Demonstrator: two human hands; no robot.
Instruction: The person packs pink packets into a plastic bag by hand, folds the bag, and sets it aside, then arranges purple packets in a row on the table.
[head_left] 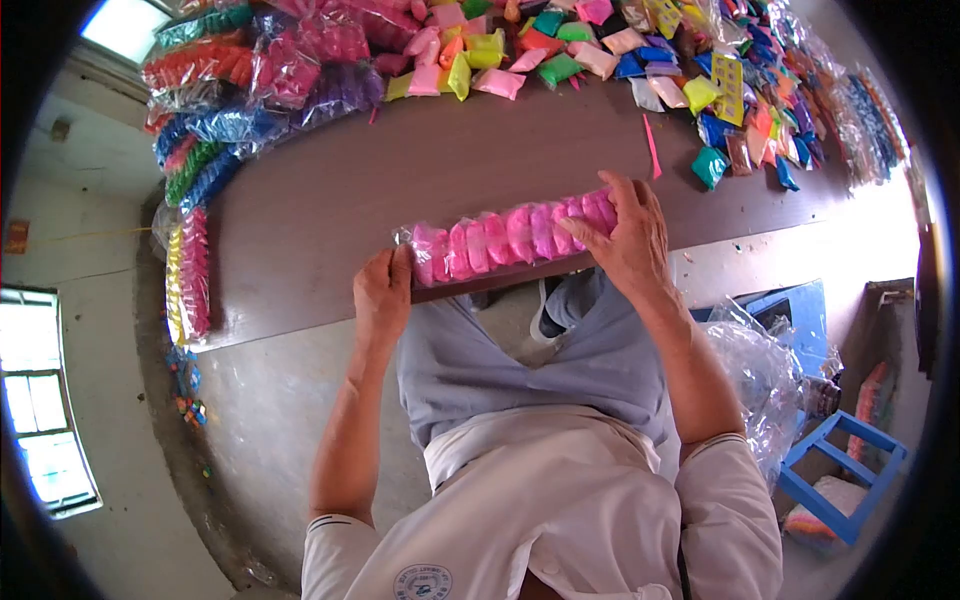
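Note:
A long clear bag of pink packets [507,240] lies along the near edge of the brown table, its packets lined up in a row from pink to magenta. My left hand [384,287] is closed on the bag's left end, fingers bent over the plastic. At the other end my right hand [628,236] grips the bag, thumb on the near side and fingers over the far side. Part of the right end is hidden under that hand.
Bundled bags of coloured packets [215,125] line the table's left side. Loose packets [560,68] are heaped along the back and right. A pink strip [652,146] lies on the tabletop [300,230]. Right of my legs are clear plastic [755,385] and a blue stool [845,470].

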